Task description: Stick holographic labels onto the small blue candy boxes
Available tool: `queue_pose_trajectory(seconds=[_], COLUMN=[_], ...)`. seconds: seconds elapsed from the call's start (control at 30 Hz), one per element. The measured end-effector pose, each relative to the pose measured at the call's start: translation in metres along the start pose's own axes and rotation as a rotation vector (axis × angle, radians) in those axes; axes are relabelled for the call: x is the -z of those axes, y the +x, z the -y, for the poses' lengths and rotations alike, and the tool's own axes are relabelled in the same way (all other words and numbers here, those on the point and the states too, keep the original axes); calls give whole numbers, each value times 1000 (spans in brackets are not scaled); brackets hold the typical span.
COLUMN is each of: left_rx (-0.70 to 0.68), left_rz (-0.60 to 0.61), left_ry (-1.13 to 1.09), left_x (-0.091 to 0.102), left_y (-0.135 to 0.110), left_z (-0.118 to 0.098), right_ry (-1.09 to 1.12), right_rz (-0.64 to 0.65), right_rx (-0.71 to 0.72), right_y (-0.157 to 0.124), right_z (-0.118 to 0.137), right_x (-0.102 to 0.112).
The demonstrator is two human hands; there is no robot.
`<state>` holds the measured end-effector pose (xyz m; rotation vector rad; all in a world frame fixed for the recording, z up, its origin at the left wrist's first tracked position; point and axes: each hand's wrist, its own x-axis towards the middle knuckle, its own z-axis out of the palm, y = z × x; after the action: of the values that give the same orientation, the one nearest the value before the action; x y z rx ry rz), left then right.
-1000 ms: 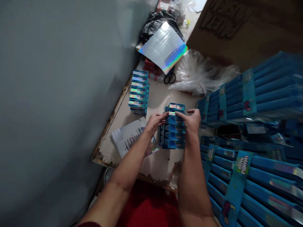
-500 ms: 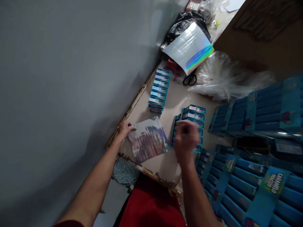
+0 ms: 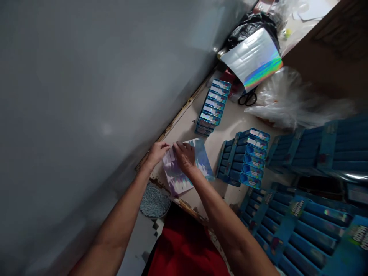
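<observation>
Touches the upper left edge of a shiny, pale iridescent sheet with the bare left hand; lays the bare right hand over it, close beside the left. Works at a worn, whitish tabletop. Has to the right a banded block of blue rectangular boxes, with pale strips on two ends and blue circles on four.
</observation>
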<state>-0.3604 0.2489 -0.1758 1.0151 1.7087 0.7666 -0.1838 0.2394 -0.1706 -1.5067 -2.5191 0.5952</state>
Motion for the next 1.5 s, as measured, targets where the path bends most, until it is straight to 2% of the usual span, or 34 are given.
queue_pose_trajectory(seconds=[0.17, 0.37, 0.5, 0.57, 0.63, 0.7, 0.77, 0.9, 0.93, 0.97, 1.07, 1.13, 1.23, 1.33, 1.4, 1.5], left_rx=[133, -3, -26, -62, -181, -313, -385, -417, -393, -343, -120, -10, 26, -12, -65, -153], left_rz=[-12, -43, -124, -198, -297, -334, -303, -333, -290, -195, 179, 307, 330, 364, 376, 286], left_ry=[1, 211, 457, 552, 593, 562, 505, 420, 339, 221, -164, -313, -406, -396, -340, -264], left_x=[2, 6, 13, 14, 8, -5, -24, -62, -70, -77, -95, -107, -123, -141, -156, -181], left_y=[-4, -12, -2, 2, -3, -19, -44, -88, -94, -97, -99, -98, -97, -93, -86, -69], left_z=[4, -8, -6, -5, -7, -16, -30, -64, -72, -79, -94, -100, -112, -130, -146, -162], right_ry=[-30, 56, 106, 270, 545, 811, 965, 1073, 1090, 1105, 1174, 1222, 1164, 1009, 876, 647], right_rz=[-48, -189, -300, -355, -396, -414, -428, -475, -483, -488, -504, -526, -608, -673, -662, -614], right_rx=[78, 54, -92, -219, -400, -577, -679, -730, -734, -737, -758, -778, -791, -859, -943, -1036], right_y=[-21, -44, -58, -69, -82, -94, -103, -115, -118, -120, -127, -132, -139, -142, -139, -129], right_z=[1, 7, 19, 24, 26, 24, 17, -2, -6, -9, -15, -20, -35, -60, -79, -107], right_x=[-13, -7, 13, 29, 50, 73, 95, 124, 128, 132, 144, 152, 165, 176, 183, 191])
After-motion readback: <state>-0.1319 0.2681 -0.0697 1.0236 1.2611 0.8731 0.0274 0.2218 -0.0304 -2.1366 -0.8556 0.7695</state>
